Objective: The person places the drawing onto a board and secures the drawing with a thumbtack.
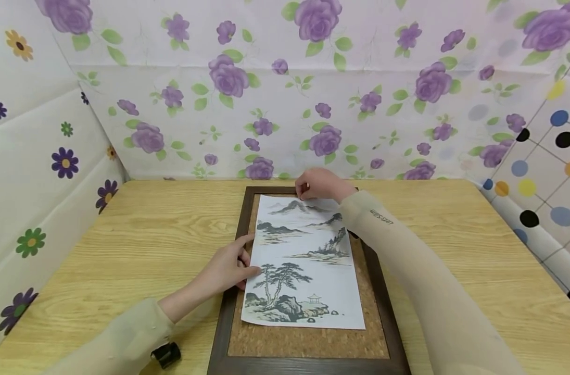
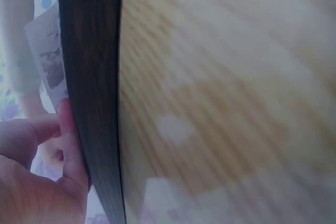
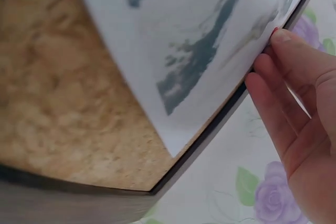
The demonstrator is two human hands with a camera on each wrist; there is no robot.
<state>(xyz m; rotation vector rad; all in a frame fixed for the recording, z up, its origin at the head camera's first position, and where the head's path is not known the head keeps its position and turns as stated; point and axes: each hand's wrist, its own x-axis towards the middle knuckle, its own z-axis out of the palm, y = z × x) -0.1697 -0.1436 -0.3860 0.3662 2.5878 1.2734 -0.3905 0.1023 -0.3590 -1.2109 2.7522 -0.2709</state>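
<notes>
A paper sheet with a printed ink landscape (image 1: 308,291) lies over a dark-framed cork board (image 1: 313,344), its lower left corner curling up a little. At the sheet's left edge is my left hand (image 1: 230,263), thumb on the paper and other fingers bent beside the frame; in the left wrist view its fingertips (image 2: 64,109) meet at the frame's side. My right hand (image 1: 319,183) reaches over to the top edge. Its fingers pinch a small red pushpin (image 3: 275,31) there, mostly hidden by the thumb; the lower fingertips (image 3: 251,78) rest against the frame.
The board lies on a light wood-grain table (image 1: 172,224). Behind it hangs a cloth with purple flowers (image 1: 228,75), close to the frame's far edge. Patterned cloths also line both sides. A small black device (image 1: 166,355) sits at my left wrist.
</notes>
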